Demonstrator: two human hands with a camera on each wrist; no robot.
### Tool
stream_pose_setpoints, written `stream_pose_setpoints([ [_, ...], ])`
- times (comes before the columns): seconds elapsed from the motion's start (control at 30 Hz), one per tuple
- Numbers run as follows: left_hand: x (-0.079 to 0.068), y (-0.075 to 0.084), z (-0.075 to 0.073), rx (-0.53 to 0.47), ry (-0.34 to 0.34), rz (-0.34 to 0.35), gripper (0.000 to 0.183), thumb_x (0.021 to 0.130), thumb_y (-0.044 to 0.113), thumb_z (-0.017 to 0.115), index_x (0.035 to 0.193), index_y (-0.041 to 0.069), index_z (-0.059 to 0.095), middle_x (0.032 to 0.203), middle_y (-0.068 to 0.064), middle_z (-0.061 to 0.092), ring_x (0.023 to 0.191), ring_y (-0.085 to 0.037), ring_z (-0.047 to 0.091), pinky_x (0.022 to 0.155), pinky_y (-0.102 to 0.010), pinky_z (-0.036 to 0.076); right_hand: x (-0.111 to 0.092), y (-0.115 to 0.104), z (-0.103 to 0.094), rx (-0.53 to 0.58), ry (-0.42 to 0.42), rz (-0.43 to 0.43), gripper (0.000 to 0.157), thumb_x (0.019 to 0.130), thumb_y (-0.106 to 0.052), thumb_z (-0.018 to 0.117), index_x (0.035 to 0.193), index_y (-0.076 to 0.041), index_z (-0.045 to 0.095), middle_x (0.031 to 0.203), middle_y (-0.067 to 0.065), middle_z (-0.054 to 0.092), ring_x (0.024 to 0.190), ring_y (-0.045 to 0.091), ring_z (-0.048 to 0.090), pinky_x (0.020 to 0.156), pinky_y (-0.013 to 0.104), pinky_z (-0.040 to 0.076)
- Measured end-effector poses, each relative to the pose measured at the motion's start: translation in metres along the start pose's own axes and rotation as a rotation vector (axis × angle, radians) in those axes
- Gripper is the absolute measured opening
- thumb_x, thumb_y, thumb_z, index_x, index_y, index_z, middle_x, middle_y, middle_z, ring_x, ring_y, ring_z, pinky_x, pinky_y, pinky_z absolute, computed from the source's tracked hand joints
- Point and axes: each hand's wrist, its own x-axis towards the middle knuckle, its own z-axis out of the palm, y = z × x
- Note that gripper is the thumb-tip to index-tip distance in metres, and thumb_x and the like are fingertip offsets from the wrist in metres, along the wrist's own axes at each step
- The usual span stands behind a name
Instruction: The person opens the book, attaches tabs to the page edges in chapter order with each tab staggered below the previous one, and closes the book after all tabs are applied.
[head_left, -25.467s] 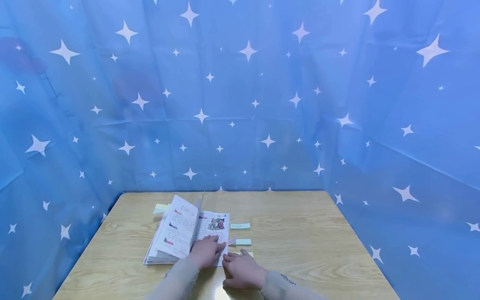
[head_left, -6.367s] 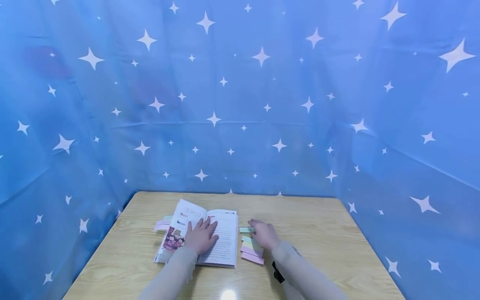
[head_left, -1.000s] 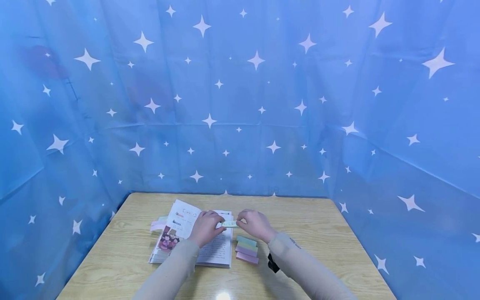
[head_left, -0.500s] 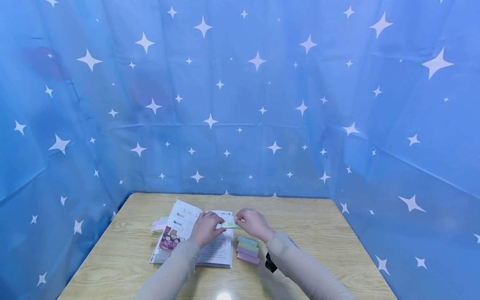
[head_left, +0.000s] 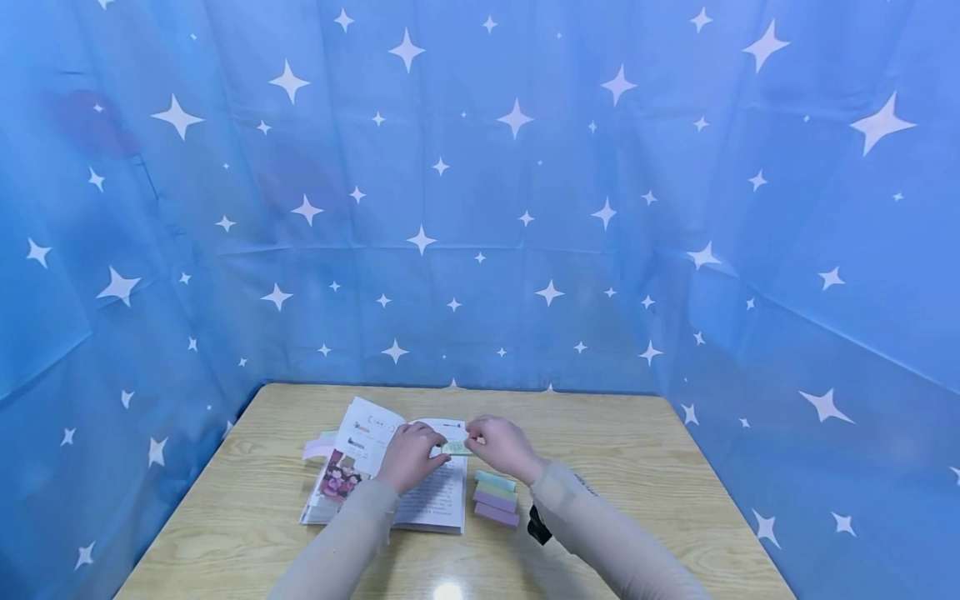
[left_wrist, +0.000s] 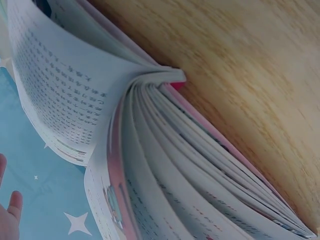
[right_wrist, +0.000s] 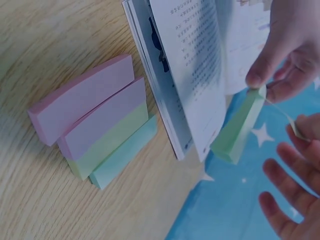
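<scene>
Above an open book, my left hand pinches a small green sticky-note pad between thumb and fingers. My right hand pinches the end of the pad's top sheet, which bends away from the rest in the right wrist view. The other fingers of the right hand are spread. Right of the book lies a row of overlapping sticky-note pads in pink, purple, yellow-green and teal. In the left wrist view the book's pages fan out, with fingertips at the left edge.
Pink and green paper tabs stick out from the book's left side. A dark wristband shows under the right forearm. The wooden table ends at a blue star-patterned curtain.
Earlier the left hand lay flat on the book while the right reached the green pad on the table. Now both hands hold it above the page; lately the right has shifted slightly left.
</scene>
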Motion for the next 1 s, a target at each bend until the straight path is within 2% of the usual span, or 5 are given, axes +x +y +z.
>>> stream_pose_setpoints([
  [0.33,-0.001,0.002,-0.002,0.005,0.009,0.009,0.024,0.075,0.039,0.067,0.090,0.020,0.069,0.083,0.010,0.063,0.090,-0.011,0.053,0.087,-0.038,0.037,-0.001,-0.007,-0.005,-0.006,0.003,-0.038,0.013,0.086,-0.027,0.055,0.082,-0.021,0.066,0.102,-0.003,0.061,0.087,0.010,0.058,0.068,0.025,0.049],
  [0.73,0.002,0.002,-0.003,-0.009,0.012,0.017,0.026,0.074,0.039,0.067,0.089,0.017,0.069,0.079,0.009,0.063,0.088,-0.013,0.053,0.085,-0.039,0.037,-0.001,-0.011,-0.008,-0.004,0.007,-0.049,0.014,0.087,-0.028,0.053,0.080,-0.023,0.065,0.103,-0.003,0.061,0.089,0.010,0.058,0.069,0.024,0.049],
  [1.0,0.000,0.000,-0.002,-0.006,0.004,0.042,0.022,0.074,0.039,0.067,0.073,0.017,0.064,0.077,0.005,0.064,0.088,-0.014,0.052,0.084,-0.038,0.037,-0.001,-0.009,-0.021,0.046,0.043,-0.032,0.014,0.086,-0.023,0.054,0.076,-0.021,0.065,0.103,-0.002,0.061,0.090,0.011,0.058,0.070,0.026,0.049],
])
